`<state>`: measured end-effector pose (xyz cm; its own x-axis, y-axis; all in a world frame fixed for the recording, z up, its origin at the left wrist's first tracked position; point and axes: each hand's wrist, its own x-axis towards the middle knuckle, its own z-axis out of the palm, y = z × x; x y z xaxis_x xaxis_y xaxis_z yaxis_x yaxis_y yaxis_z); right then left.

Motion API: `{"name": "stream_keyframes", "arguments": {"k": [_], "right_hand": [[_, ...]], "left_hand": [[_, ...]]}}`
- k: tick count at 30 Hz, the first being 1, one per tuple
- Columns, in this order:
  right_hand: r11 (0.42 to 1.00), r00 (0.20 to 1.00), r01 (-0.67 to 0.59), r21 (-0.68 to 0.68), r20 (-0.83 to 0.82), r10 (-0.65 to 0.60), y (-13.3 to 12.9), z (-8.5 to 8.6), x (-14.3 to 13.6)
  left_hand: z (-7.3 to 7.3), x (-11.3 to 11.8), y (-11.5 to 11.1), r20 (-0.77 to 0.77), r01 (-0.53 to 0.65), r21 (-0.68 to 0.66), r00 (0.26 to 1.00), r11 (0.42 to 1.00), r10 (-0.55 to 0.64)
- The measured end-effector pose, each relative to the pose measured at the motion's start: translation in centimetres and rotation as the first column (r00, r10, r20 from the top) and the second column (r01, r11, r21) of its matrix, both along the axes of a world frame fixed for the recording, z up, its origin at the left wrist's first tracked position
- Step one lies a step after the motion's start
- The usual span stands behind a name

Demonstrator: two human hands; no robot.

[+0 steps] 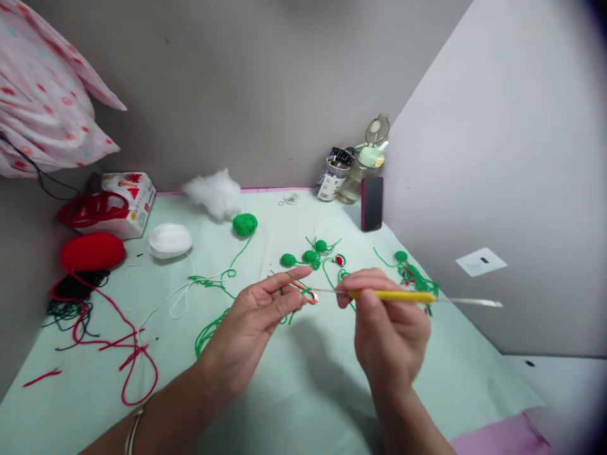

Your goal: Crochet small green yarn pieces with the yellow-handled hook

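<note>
My right hand (pixel 391 328) is closed around a crochet hook (pixel 408 296) with a yellow grip and metal shafts at both ends. Its thin shaft reaches left to my left hand (pixel 253 328), where green yarn passes over the hook's tip. The thumb and fingers of that hand pinch the green yarn (pixel 306 290), with the index finger stretched out. Behind the fingertips, partly hidden, lies an orange-handled cutting tool (pixel 313 296). Small green crocheted balls (pixel 310 256) with yarn tails and a red-and-green piece (pixel 340 260) lie just beyond.
At the left are a red yarn ball (pixel 92 251), a white yarn ball (pixel 169 241), black yarn (pixel 78 294) and a box (pixel 135 202). White stuffing (pixel 213 193) and a green yarn ball (pixel 245 224) stand farther back. A pen cup (pixel 332 180), bottle (pixel 353 183) and phone (pixel 372 203) are back right.
</note>
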<state>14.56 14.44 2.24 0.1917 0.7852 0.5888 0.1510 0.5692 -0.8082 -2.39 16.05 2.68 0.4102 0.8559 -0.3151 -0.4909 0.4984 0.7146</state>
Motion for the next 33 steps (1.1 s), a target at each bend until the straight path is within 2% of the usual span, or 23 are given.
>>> {"name": "stream_keyframes", "arguments": {"k": [2, 3, 5, 8, 16, 20, 24, 26, 29, 31, 33], "right_hand": [[0.989, 0.974, -0.106, -0.108, -0.21, 0.081, 0.5, 0.3, 0.2], [0.978, 0.96, -0.157, -0.14, -0.253, 0.118, 0.6, 0.3, 0.1], [0.96, 0.96, -0.217, -0.179, -0.219, 0.177, 0.6, 0.2, -0.3], [0.964, 0.976, -0.204, -0.169, -0.112, 0.187, 0.3, -0.1, -0.7], [0.957, 0.966, -0.214, -0.197, -0.185, 0.178, 0.5, -0.5, -0.5], [0.978, 0.985, -0.161, -0.13, -0.079, 0.152, 0.2, 0.0, -0.9], [0.993, 0.979, -0.113, -0.027, 0.17, 0.116, -0.2, 0.0, -1.2], [0.997, 0.943, -0.053, 0.05, 0.33, 0.034, -0.4, -0.5, -1.3], [0.974, 0.835, 0.034, 0.224, 0.529, -0.151, -0.7, -1.3, -1.2], [0.966, 0.822, 0.049, 0.254, 0.538, -0.184, -0.7, -1.3, -1.0], [0.986, 0.909, 0.052, 0.16, 0.4, -0.113, -0.5, -0.8, -0.6]], "left_hand": [[0.0, -0.1, 0.1, -0.054, -0.023, 0.058, 0.998, 0.998, 0.026], [-0.1, 0.0, 0.1, -0.075, -0.018, 0.083, 0.997, 0.996, 0.024], [-0.3, 0.1, 0.0, -0.08, 0.01, 0.108, 0.997, 0.994, -0.001], [-0.6, 0.3, -0.1, -0.051, 0.045, 0.113, 0.998, 0.993, -0.039], [-0.3, -0.1, 0.1, -0.046, 0.002, 0.128, 0.999, 0.992, 0.004], [-0.3, -0.1, 0.0, -0.045, 0.008, 0.126, 0.999, 0.992, -0.002], [-0.6, 0.1, -0.2, -0.041, -0.033, 0.055, 0.999, 0.998, 0.035], [-0.6, 0.3, -0.4, -0.023, -0.045, 0.021, 0.999, 0.999, 0.046], [-0.6, 0.5, -0.6, 0.042, -0.004, -0.006, 0.999, 1.0, 0.004], [-0.4, 0.4, -0.4, 0.103, 0.052, -0.014, 0.993, 0.999, -0.051], [-0.1, 0.2, 0.0, 0.14, 0.067, -0.029, 0.988, 0.997, -0.063]]}}
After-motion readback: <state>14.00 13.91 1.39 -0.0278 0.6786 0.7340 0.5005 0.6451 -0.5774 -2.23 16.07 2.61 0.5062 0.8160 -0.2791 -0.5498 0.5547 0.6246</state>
